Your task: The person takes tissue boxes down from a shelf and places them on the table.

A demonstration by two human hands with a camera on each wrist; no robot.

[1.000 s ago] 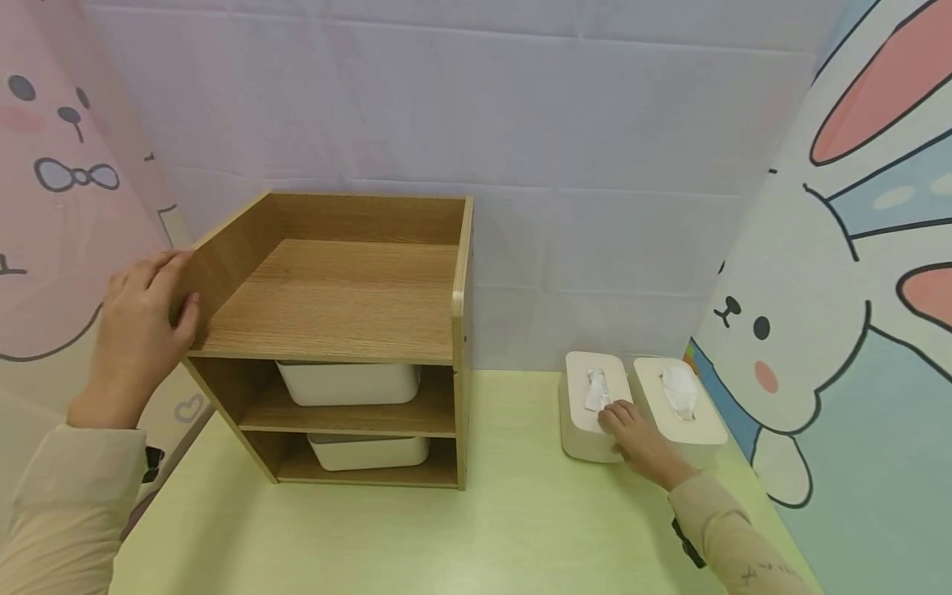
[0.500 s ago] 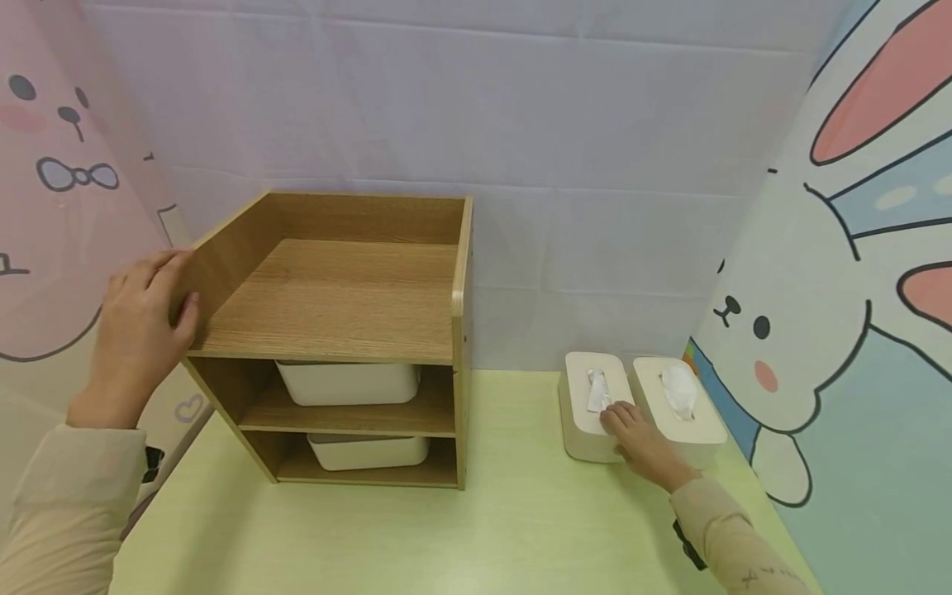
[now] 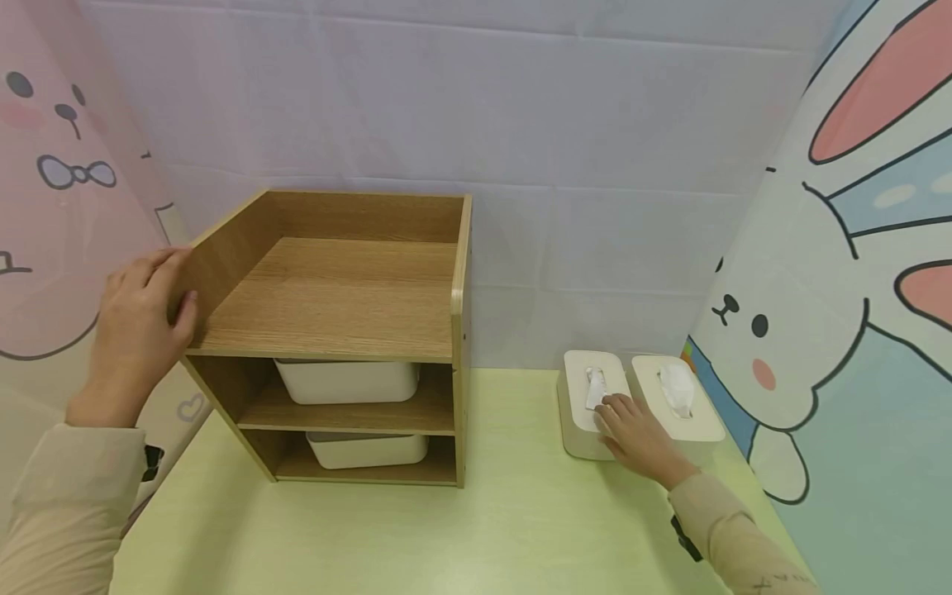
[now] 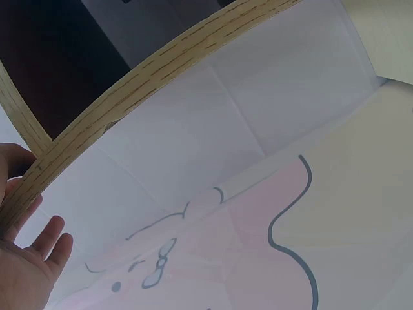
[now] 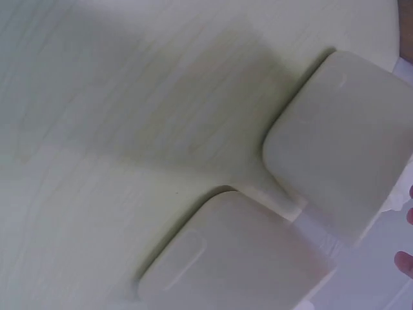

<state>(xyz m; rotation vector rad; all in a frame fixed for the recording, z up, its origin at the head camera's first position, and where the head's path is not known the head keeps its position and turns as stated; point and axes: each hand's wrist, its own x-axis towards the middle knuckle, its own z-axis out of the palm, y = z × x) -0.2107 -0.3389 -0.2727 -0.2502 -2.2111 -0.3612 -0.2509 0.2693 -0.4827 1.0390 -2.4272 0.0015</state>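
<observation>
My left hand (image 3: 141,326) grips the left side panel of a wooden shelf unit (image 3: 342,289), thumb on the inner face. In the left wrist view the hand (image 4: 29,258) wraps the panel's edge, fingers on the outer side. At the right, my right hand (image 3: 635,438) lies over the front of the left white tissue box (image 3: 583,430), fingers loosely bent, fingertips close to the tissue (image 3: 595,388) that sticks out of its slot. In the right wrist view only a few fingertips (image 5: 404,263) show at the right edge. A second tissue box (image 3: 687,421) stands just right of it.
White bins sit inside the shelf unit: one bin (image 3: 349,382) on the middle level, another bin (image 3: 368,450) at the bottom. All stands on a pale green table (image 3: 506,529). A plain cloth wall (image 3: 595,165) closes the back; rabbit-print panels (image 3: 803,355) flank both sides.
My right hand has shifted slightly to the left and up over the tissue box, its fingers changing pose a little. The left hand keeps its grip on the shelf unit.
</observation>
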